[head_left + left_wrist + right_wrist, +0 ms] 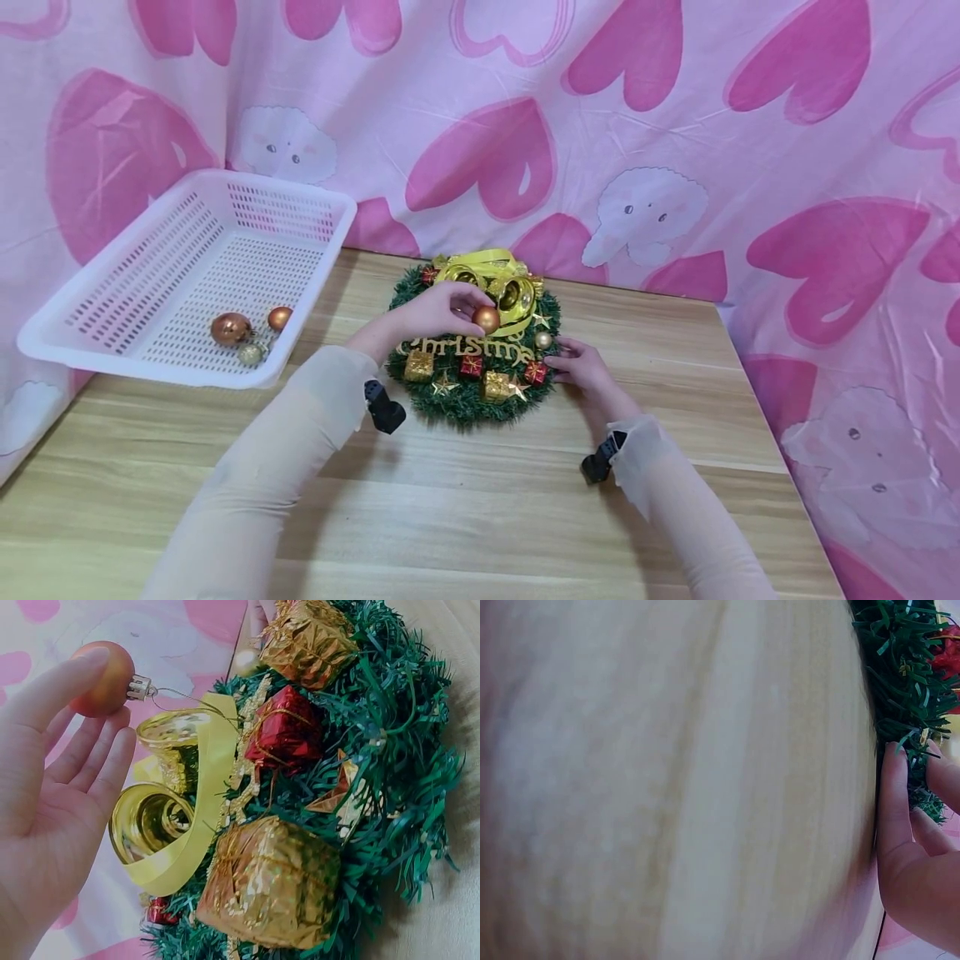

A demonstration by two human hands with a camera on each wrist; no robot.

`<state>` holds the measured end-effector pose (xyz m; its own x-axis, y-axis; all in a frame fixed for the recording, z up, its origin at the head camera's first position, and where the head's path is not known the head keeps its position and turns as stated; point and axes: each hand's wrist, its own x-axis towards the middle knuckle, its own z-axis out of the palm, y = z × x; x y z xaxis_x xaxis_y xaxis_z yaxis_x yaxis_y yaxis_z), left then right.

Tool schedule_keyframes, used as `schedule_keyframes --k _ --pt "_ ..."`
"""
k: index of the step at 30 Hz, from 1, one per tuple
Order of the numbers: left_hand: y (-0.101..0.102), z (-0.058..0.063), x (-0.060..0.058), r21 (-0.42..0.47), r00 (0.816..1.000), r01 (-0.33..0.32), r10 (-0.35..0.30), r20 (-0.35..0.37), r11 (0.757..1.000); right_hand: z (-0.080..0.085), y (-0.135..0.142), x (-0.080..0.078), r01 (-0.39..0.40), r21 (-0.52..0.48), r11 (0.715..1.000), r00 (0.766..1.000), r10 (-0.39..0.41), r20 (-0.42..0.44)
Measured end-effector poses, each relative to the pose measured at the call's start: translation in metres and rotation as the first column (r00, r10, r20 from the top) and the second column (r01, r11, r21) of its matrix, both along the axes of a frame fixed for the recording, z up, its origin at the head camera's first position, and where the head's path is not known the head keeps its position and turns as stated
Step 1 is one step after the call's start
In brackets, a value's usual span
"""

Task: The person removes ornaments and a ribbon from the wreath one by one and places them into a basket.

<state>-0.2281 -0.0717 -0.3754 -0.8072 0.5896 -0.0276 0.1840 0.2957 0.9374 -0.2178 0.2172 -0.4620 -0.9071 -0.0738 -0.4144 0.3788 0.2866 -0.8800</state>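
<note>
While the right hand (585,371) gripped the right edge of the wreath (459,408) on the wooden table (450,517), the left hand (441,308), its fingers lightly curved, pinched an orange ball (486,319) above the wreath's gold letters (433,348). Just beyond the ball sat gold bells (513,294); off to the left, a white basket (142,370) held other balls (231,329), and behind hung a pink curtain (637,137).

Wood-grain table (465,517) | white basket (150,368) at left | green wreath (461,408) near back edge
</note>
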Motion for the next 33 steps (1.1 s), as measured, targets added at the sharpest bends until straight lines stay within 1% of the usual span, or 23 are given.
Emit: schedule_keyframes --k 8,16,18,23,28,33 --pt "-0.008 0.003 0.0 0.017 0.999 -0.034 0.034 -0.004 0.999 0.001 0.0 0.001 -0.01 0.002 1.0 1.0 0.01 0.005" --pt "-0.018 0.009 0.0 0.038 0.997 -0.07 0.071 -0.029 0.997 0.001 0.0 0.0 -0.008 0.004 1.0 1.0 0.008 0.004" --pt "-0.02 0.01 -0.001 0.046 0.997 -0.074 0.075 -0.027 0.996 0.001 0.0 0.0 -0.001 0.002 1.0 1.0 0.001 0.003" --pt "-0.024 0.011 -0.004 0.06 0.996 -0.076 0.078 -0.033 0.995 0.0 0.001 0.0 -0.014 -0.004 1.0 1.0 0.014 0.004" --pt "-0.031 0.017 -0.004 0.058 0.996 -0.087 0.088 -0.017 0.995 0.0 0.001 -0.001 -0.019 -0.004 1.0 1.0 0.019 0.01" --pt "-0.04 0.025 -0.004 0.062 0.992 -0.124 0.125 -0.008 0.99 0.0 0.001 -0.001 -0.02 -0.001 1.0 1.0 0.02 0.015"
